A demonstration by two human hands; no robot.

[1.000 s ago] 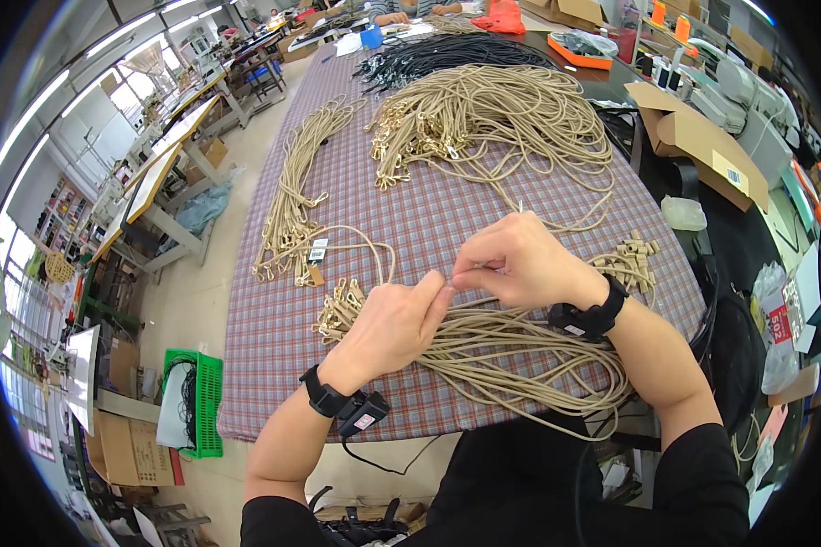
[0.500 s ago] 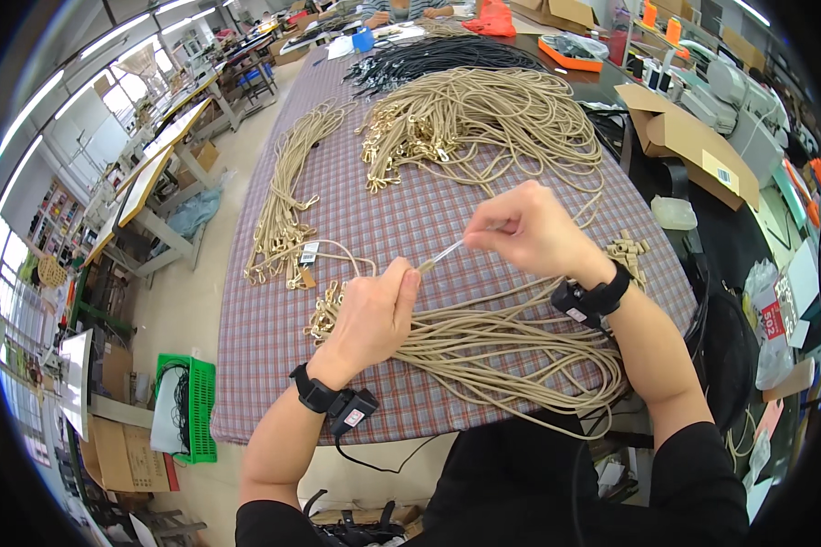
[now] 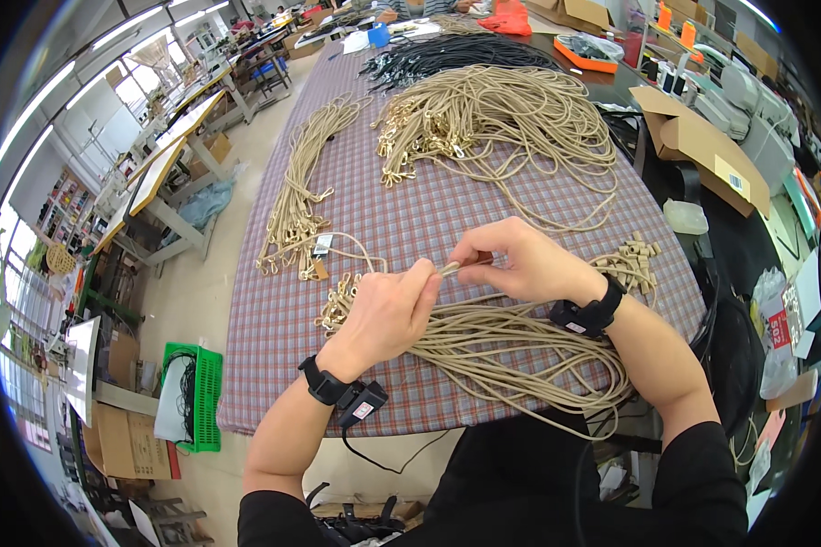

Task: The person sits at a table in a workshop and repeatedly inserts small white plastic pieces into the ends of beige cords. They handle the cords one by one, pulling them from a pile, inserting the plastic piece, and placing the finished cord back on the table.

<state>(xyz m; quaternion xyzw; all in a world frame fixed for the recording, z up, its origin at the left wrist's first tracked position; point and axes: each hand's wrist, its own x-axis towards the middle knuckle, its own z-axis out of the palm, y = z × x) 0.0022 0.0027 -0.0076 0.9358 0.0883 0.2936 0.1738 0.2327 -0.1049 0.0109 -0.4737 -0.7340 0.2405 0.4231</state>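
Observation:
My left hand (image 3: 388,310) is closed round a beige cord, whose short end (image 3: 449,268) sticks out past thumb and forefinger. Thumb and fingertips of my right hand (image 3: 520,264) pinch at that same end, so the two hands almost meet above the table. A loop of the cord (image 3: 360,244) runs off to the left, near a small tag (image 3: 323,244). Under my hands lies a bundle of beige cords (image 3: 511,351) with gold-coloured snap hooks (image 3: 337,301) at its left end. Short beige tube-like pieces (image 3: 637,260) are heaped beside my right wrist.
A checked cloth (image 3: 274,383) covers the table. Farther back lie a big pile of beige hooked cords (image 3: 511,109), a narrower bundle (image 3: 306,173) and black cords (image 3: 456,59). An open carton (image 3: 702,146) stands right; a green basket (image 3: 207,401) is on the floor left.
My right hand has come down and closer to the left hand. The thin pale strand stretched between my hands is no longer visible; my right fingertips are now at the cord's end.

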